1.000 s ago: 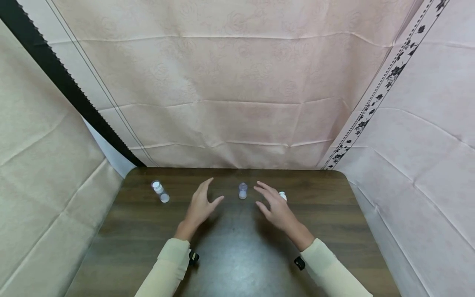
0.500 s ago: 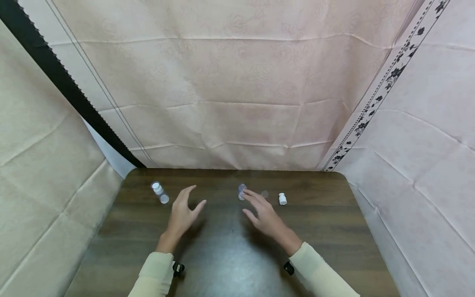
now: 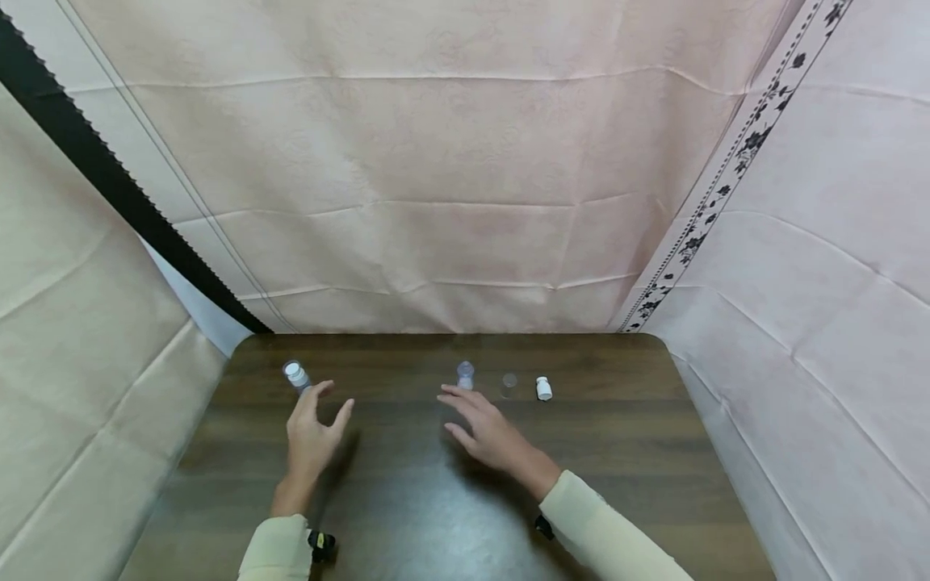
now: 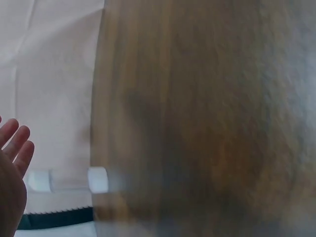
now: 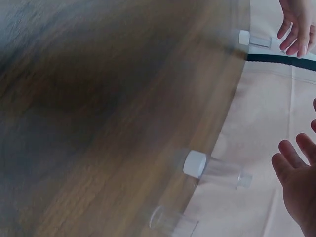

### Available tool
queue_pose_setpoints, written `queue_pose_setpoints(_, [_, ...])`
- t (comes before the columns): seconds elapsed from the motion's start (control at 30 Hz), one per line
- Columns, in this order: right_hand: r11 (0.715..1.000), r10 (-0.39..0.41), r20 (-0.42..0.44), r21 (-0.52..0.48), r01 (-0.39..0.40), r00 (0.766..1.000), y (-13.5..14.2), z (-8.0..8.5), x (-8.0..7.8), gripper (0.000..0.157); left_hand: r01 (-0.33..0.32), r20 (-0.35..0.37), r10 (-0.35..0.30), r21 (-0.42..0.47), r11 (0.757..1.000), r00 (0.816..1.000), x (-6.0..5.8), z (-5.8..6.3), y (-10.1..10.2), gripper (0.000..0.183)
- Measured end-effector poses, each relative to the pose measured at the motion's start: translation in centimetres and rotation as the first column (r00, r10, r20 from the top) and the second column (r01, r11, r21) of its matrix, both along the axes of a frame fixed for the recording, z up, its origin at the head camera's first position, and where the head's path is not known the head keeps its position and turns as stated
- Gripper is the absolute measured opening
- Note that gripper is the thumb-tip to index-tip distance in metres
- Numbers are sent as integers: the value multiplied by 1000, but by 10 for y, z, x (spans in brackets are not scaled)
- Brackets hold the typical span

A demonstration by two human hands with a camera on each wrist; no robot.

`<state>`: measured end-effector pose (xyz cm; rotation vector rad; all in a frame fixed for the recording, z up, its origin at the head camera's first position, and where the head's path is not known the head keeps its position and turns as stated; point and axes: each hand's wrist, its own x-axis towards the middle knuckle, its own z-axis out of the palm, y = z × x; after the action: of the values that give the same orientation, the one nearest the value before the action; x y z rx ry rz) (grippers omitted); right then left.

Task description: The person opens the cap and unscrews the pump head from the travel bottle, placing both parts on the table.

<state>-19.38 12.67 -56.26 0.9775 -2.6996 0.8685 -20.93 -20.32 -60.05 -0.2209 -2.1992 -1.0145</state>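
My left hand (image 3: 308,442) hovers over the table at the left, fingers spread and thumb apart, holding nothing. Its fingertips overlap a clear cylindrical container (image 3: 296,375) with a white top; in the left wrist view this container shows a white part (image 4: 98,180) at each end. Near the middle, my right hand (image 3: 488,436) reaches over the table with extended fingers and nothing in them. Just beyond those fingers stands a second clear container (image 3: 465,373), whose white base (image 5: 195,164) shows in the right wrist view.
To the right of the middle container are a clear, colourless one (image 3: 508,382) and a small white bottle (image 3: 543,389). The brown wooden table (image 3: 625,484) ends at a far edge against a pale hanging cloth (image 3: 450,161). More cloth hangs at both sides.
Both hands have moved left, the left hand to the far-left container. The right hand has left the white bottle and the colourless container uncovered. The head view has shifted slightly.
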Motion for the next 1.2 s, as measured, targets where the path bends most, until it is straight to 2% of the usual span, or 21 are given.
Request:
queue_pose_setpoints(0.17, [999, 24, 22, 26, -25, 999, -11, -2, 0, 49, -70, -33, 72, 36, 997, 997, 2, -8, -12, 41])
queue_pose_setpoints(0.37, [998, 38, 33, 53, -40, 999, -21, -8, -2, 49, -161, -63, 165, 68, 985, 984, 0, -17, -26, 43])
queue_pose_setpoints(0.53, [997, 48, 24, 56, -49, 999, -31, -10, -6, 48, -227, 2, 228, 76, 971, 974, -3, -22, -35, 46])
queue_pose_setpoints(0.73, [997, 44, 34, 67, -46, 998, -42, -14, -13, 48, -289, 130, 274, 116, 950, 953, -10, -25, -46, 50])
queue_pose_setpoints(0.83, [997, 35, 36, 70, -37, 999, -49, -17, -17, 48, -317, 228, 285, 119, 941, 931, -15, -25, -53, 56])
queue_pose_setpoints(0.93, [997, 20, 59, 79, -24, 998, -55, -20, -21, 50, -327, 359, 270, 107, 939, 894, -20, -26, -59, 66])
queue_pose_setpoints(1.07, [994, 12, 103, 110, -23, 995, -63, -24, -27, 52, -295, 515, 200, 110, 949, 834, -28, -25, -66, 81])
queue_pose_setpoints(1.2, [985, 23, 94, 166, -38, 995, -68, -29, -30, 56, -263, 602, 137, 126, 956, 787, -36, -23, -70, 90])
